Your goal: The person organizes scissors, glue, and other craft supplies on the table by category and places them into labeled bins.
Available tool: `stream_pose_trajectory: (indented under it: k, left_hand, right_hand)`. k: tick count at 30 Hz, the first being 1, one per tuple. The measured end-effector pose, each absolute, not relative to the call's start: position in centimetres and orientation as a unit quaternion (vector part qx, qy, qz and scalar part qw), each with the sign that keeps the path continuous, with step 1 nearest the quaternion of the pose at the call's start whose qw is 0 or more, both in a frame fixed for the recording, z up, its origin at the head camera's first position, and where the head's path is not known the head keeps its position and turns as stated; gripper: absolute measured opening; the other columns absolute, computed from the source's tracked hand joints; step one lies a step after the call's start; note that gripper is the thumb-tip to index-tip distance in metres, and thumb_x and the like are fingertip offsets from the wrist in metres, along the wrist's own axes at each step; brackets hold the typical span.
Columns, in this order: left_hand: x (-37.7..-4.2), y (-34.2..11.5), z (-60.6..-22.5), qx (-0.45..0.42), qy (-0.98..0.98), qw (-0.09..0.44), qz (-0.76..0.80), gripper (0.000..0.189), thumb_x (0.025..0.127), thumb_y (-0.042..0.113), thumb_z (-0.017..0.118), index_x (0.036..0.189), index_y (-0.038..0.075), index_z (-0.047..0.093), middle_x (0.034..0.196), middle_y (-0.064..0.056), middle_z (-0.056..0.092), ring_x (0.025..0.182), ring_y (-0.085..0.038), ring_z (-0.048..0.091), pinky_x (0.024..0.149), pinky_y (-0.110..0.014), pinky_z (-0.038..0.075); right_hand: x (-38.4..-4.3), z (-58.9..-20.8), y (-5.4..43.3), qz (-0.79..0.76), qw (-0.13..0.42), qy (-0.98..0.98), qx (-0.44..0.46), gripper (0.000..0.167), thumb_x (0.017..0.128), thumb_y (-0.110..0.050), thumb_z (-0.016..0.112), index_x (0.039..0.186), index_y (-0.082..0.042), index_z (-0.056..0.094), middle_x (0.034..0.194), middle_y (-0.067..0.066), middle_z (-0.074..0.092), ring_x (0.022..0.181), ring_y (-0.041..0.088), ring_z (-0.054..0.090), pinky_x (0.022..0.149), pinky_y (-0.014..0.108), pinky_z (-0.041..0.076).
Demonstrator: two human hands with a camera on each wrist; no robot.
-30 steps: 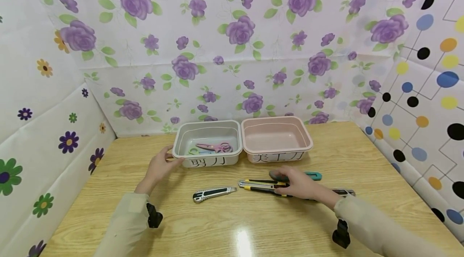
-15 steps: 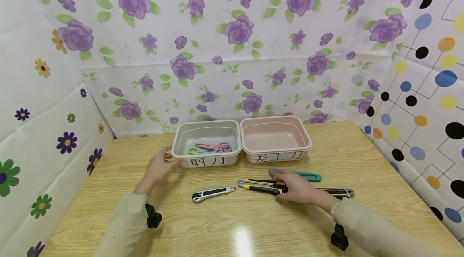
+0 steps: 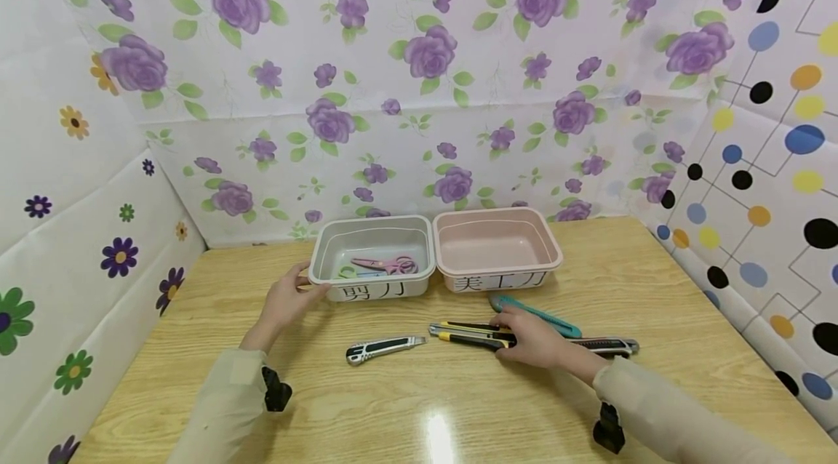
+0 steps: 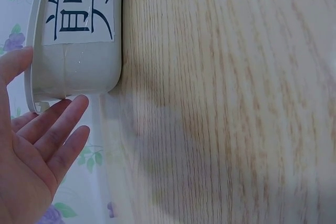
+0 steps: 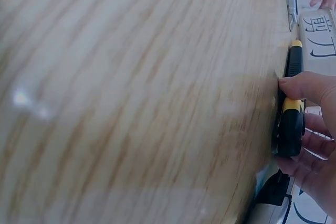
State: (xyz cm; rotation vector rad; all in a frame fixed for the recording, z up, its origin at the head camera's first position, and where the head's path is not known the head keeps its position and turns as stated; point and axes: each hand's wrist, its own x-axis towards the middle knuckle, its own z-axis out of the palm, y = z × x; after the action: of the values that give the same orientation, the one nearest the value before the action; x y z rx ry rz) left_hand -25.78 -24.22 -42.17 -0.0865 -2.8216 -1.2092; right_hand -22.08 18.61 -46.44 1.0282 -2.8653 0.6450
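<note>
Evidently the right hand (image 3: 537,342) pinches the yellow cutter (image 3: 473,338) between thumb and fingers, about midway between the worktop's (image 3: 340,413) left and right edges. It should be light, stiff and perhaps slick, best taken across the handle, clear of the silver tip. Beyond, toward the far edge, is the teal cutter (image 3: 540,316); toward the right edge, the black cutter (image 3: 605,345); toward the left, the silver cutter (image 3: 385,350). Near the far edge, the left hand (image 3: 286,302) holds the grey bin's (image 3: 419,286) corner, the pink bin (image 3: 492,252) alongside.
</note>
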Motion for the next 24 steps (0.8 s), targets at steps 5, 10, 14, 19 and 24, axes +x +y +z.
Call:
stream_pose_trajectory:
  k: [5, 10, 14, 19, 24]
  left_hand:
    - [-25.8, -24.3, -42.1, -0.027, -0.918, 0.037, -0.394, 0.070, 0.085, 0.037, 0.062, 0.138, 0.001, 0.033, 0.117, -0.026, 0.056, 0.103, -0.037, 0.057, 0.079, -0.044, 0.050]
    - [-25.8, -24.3, -42.2, -0.028, -0.916, 0.034, -0.399, 0.071, 0.085, 0.038, 0.062, 0.138, 0.001, 0.033, 0.118, -0.026, 0.056, 0.104, -0.037, 0.057, 0.079, -0.045, 0.050]
    - [-25.7, -24.3, -42.1, -0.028, -0.915, 0.031, -0.400, 0.071, 0.085, 0.038, 0.062, 0.138, 0.001, 0.033, 0.118, -0.026, 0.055, 0.104, -0.037, 0.056, 0.079, -0.044, 0.050]
    - [-25.7, -24.3, -42.2, -0.028, -0.916, 0.031, -0.400, 0.072, 0.085, 0.039, 0.062, 0.138, 0.000, 0.033, 0.118, -0.026, 0.055, 0.104, -0.037, 0.056, 0.078, -0.044, 0.050]
    - [-25.7, -24.3, -42.2, -0.032, -0.917, 0.033, -0.396, 0.071, 0.085, 0.039, 0.061, 0.138, 0.001, 0.032, 0.116, -0.025, 0.057, 0.102, -0.037, 0.058, 0.078, -0.044, 0.050]
  right_hand:
    - [-22.1, -45.8, 18.6, 0.218, 0.013, -0.924, 0.313, 0.046, 0.071, -0.021, 0.075, 0.110, 0.000, 0.062, 0.117, 0.020, 0.058, 0.119, 0.039, 0.044, 0.092, 0.048, 0.042]
    - [-22.1, -45.2, 18.8, 0.213, 0.014, -0.927, 0.310, 0.045, 0.071, -0.022, 0.076, 0.109, -0.002, 0.063, 0.106, 0.009, 0.060, 0.095, 0.023, 0.058, 0.076, 0.036, 0.050]
    - [-22.1, -44.8, 18.9, 0.204, 0.015, -0.925, 0.319, 0.045, 0.071, -0.023, 0.075, 0.109, -0.001, 0.063, 0.097, 0.005, 0.058, 0.079, 0.012, 0.054, 0.067, 0.029, 0.047]
    - [-22.1, -44.6, 18.9, 0.186, 0.032, -0.925, 0.331, 0.044, 0.071, -0.024, 0.075, 0.108, -0.003, 0.064, 0.094, 0.000, 0.056, 0.073, 0.009, 0.050, 0.062, 0.025, 0.044]
    - [-22.2, -44.3, 18.9, 0.178, 0.055, -0.919, 0.346, 0.044, 0.070, -0.024, 0.076, 0.106, -0.003, 0.065, 0.088, -0.003, 0.053, 0.064, 0.005, 0.043, 0.054, 0.020, 0.038]
